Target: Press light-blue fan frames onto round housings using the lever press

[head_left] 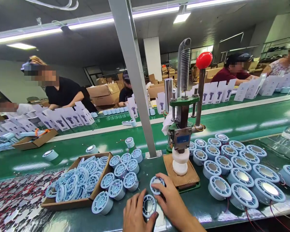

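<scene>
Between thumb and curled fingers of the left hand (134, 212), a round housing (149, 205) is pinched; just beyond, a second housing (155, 181) is gripped by the right hand (172, 199), fingers spread around it. Light, stiff plastic, probably; best held by the sides.

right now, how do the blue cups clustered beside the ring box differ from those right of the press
The left cups look bluish in the middle; the right cups show metallic discs. The left cups form the smaller group, the right cups the larger. Both are round and light blue.
</scene>
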`<action>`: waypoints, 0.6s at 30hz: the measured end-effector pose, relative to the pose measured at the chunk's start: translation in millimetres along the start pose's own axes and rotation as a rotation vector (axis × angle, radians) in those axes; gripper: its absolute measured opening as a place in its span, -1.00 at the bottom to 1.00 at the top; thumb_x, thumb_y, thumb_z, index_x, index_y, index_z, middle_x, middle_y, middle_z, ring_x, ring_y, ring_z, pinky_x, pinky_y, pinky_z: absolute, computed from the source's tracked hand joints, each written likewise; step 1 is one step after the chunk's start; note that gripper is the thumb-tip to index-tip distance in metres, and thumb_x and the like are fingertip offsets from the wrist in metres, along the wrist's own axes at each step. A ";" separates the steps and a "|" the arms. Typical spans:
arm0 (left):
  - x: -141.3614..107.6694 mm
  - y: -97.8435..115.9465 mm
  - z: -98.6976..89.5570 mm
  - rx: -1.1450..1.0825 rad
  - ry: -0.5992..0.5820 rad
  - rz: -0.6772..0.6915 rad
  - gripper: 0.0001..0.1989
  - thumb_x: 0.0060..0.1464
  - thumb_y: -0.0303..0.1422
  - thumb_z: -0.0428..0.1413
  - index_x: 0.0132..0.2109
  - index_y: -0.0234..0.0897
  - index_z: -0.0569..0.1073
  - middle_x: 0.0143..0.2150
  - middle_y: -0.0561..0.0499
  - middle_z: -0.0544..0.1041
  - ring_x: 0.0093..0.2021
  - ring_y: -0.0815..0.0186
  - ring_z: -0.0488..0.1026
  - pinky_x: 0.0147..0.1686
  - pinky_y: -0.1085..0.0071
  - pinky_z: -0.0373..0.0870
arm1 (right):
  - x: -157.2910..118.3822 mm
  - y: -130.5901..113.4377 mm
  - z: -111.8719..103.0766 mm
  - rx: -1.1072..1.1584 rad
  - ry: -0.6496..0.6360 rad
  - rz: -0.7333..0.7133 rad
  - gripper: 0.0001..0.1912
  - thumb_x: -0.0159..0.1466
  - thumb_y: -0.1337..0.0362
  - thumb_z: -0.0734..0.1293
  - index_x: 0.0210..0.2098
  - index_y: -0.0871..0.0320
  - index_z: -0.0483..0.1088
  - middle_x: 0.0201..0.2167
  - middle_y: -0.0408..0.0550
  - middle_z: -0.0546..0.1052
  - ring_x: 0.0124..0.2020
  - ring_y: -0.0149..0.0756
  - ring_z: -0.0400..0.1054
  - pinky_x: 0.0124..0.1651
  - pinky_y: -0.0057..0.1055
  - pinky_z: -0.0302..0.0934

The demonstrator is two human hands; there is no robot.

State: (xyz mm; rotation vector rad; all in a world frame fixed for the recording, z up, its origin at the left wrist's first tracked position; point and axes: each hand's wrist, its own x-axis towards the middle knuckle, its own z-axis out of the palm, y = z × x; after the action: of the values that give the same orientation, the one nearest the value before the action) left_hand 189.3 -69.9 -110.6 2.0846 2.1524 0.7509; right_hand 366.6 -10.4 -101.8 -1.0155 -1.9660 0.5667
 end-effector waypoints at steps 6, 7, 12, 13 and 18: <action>-4.3 5.5 7.6 -0.144 -0.072 0.080 -0.09 -0.15 -0.45 0.17 0.37 -0.03 0.10 0.38 -0.02 0.22 0.30 -0.03 0.17 0.22 -0.02 0.23 | -60.6 40.3 -11.4 -0.075 0.151 -0.171 -0.58 0.19 0.39 0.32 0.04 -0.03 0.41 0.14 0.03 0.35 0.11 -0.12 0.36 0.08 -0.30 0.36; -3.6 8.0 8.2 -0.119 -0.054 0.034 -0.14 -0.10 -0.38 0.19 0.37 -0.07 0.12 0.36 -0.06 0.25 0.29 -0.07 0.18 0.20 -0.06 0.24 | -66.2 44.0 -13.2 -0.075 0.183 -0.157 -0.56 0.19 0.37 0.33 0.07 -0.02 0.39 0.14 0.04 0.35 0.11 -0.11 0.37 0.08 -0.31 0.36; 11.4 24.1 3.3 -0.149 -0.064 -0.116 -0.43 0.06 -0.24 0.13 0.24 -0.20 0.34 0.16 -0.16 0.48 0.17 -0.06 0.35 0.14 -0.09 0.30 | -68.1 44.1 -19.5 -0.085 0.187 -0.118 -0.36 0.16 0.37 0.33 0.23 0.09 0.20 0.10 0.04 0.42 0.09 -0.15 0.39 0.10 -0.36 0.35; 14.9 27.6 -0.2 -0.222 -0.100 -0.117 -0.42 0.07 -0.24 0.13 0.25 -0.21 0.31 0.15 -0.15 0.49 0.15 -0.02 0.39 0.14 -0.02 0.34 | -65.9 42.8 -20.3 -0.086 0.174 -0.133 -0.34 0.14 0.37 0.34 0.23 0.11 0.18 0.08 0.03 0.44 0.08 -0.16 0.40 0.10 -0.37 0.35; 24.4 54.7 -18.6 -0.426 -0.231 0.185 -0.25 0.06 -0.33 0.16 0.36 0.01 0.09 0.20 0.00 0.46 0.13 0.16 0.44 0.13 0.26 0.41 | -59.5 40.6 -19.2 -0.061 0.212 -0.144 -0.33 0.15 0.35 0.31 0.24 0.16 0.12 0.04 0.05 0.46 0.04 -0.19 0.41 0.08 -0.39 0.35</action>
State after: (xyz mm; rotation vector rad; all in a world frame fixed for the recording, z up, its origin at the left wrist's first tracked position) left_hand 231.1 -53.9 -66.7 2.0362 1.5375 0.8460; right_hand 420.1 -35.7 -147.1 -0.9223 -1.8582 0.3073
